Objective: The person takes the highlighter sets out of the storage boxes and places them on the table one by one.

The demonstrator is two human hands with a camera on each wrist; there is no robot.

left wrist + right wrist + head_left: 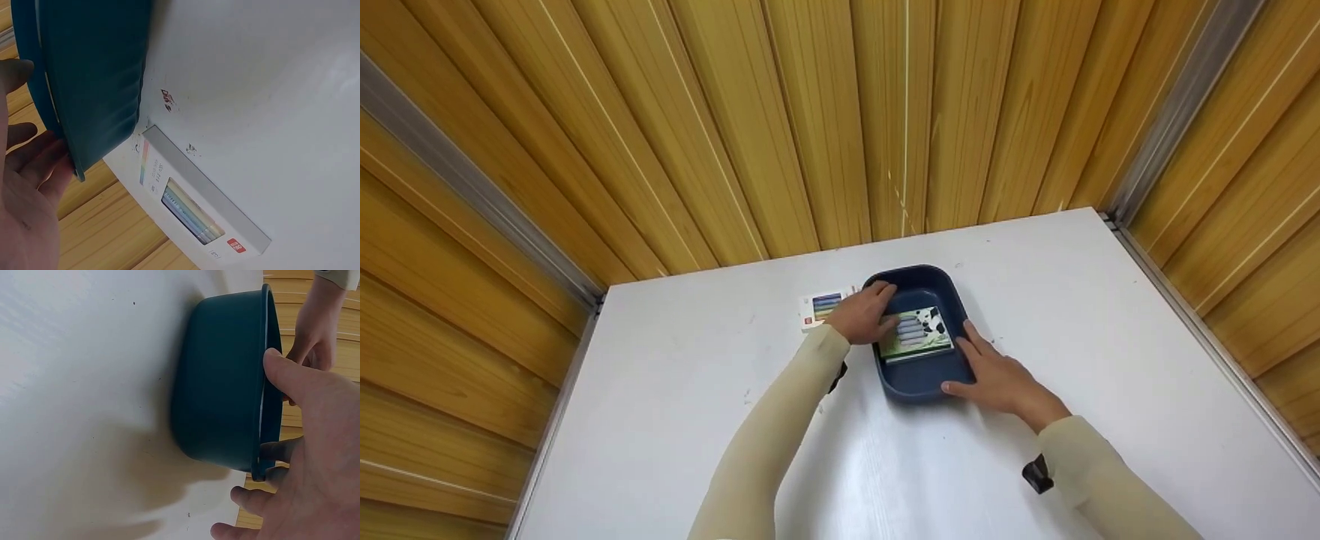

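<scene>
A dark blue plastic basin (922,375) stands on the white table. Inside it lies a flat green-and-white box (919,335) with a black-spotted panda pattern and a row of pale sticks on its face. My left hand (864,315) reaches over the basin's left rim, thumb above the box's left edge; in the left wrist view its loosely bent fingers (42,160) are at the rim. My right hand (997,379) is spread along the right and near rim. In the right wrist view its thumb (287,374) rests at the rim, with two fingers just over it.
A white box of coloured pens (194,211) with a window and a red logo lies on the table (682,397), left of the basin and partly behind my left hand. Wood-patterned panels (810,135) close off the back and sides of the table.
</scene>
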